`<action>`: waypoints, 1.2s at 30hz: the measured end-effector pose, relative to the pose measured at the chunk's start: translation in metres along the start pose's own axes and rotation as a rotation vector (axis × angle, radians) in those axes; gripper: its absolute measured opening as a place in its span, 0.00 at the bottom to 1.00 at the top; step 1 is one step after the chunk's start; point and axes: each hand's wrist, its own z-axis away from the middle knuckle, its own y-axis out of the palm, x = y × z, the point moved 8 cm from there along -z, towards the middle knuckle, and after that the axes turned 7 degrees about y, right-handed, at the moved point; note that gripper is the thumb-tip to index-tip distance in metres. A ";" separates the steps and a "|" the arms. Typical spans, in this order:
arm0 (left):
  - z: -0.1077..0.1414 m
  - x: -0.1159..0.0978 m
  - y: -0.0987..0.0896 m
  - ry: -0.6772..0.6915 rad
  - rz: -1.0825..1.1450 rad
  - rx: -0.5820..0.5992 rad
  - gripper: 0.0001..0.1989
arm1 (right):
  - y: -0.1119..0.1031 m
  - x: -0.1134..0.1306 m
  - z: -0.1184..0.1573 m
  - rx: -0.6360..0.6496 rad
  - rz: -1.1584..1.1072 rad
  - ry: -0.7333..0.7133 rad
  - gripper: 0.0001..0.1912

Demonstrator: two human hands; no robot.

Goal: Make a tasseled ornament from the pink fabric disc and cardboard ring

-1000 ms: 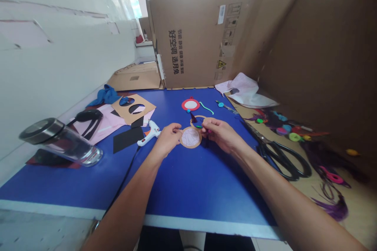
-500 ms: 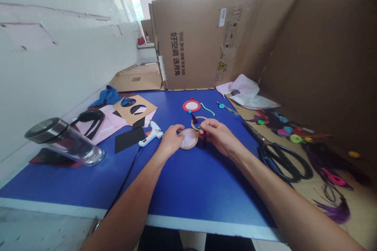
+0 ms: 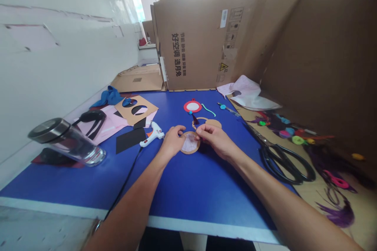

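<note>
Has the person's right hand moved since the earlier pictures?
Yes, the right hand has moved left, judged against the red paper ring on the table.

You have two bare hands in view, your left hand (image 3: pixel 173 141) and your right hand (image 3: pixel 213 139). On the blue tabletop (image 3: pixel 165 188) you have two round tan cardboard rings (image 3: pixel 190 152), one round red-and-white paper disc (image 3: pixel 192 106), one white hot glue gun (image 3: pixel 153 135) and one clear glass tumbler (image 3: pixel 67 143). Just beside it you have one pair of black-handled scissors (image 3: pixel 285 163).
</note>
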 end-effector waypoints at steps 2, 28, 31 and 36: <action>0.000 0.002 0.000 -0.008 0.028 -0.001 0.18 | 0.001 0.000 0.000 -0.005 0.047 -0.008 0.23; 0.031 -0.024 0.034 -0.448 0.968 0.403 0.13 | -0.039 0.032 0.005 -0.159 0.014 -0.118 0.21; 0.034 -0.028 0.040 -0.445 0.997 0.438 0.10 | -0.042 0.033 0.006 -0.165 0.007 -0.109 0.22; 0.032 -0.026 0.037 -0.446 0.995 0.390 0.09 | -0.048 0.042 0.012 -0.208 0.012 -0.141 0.20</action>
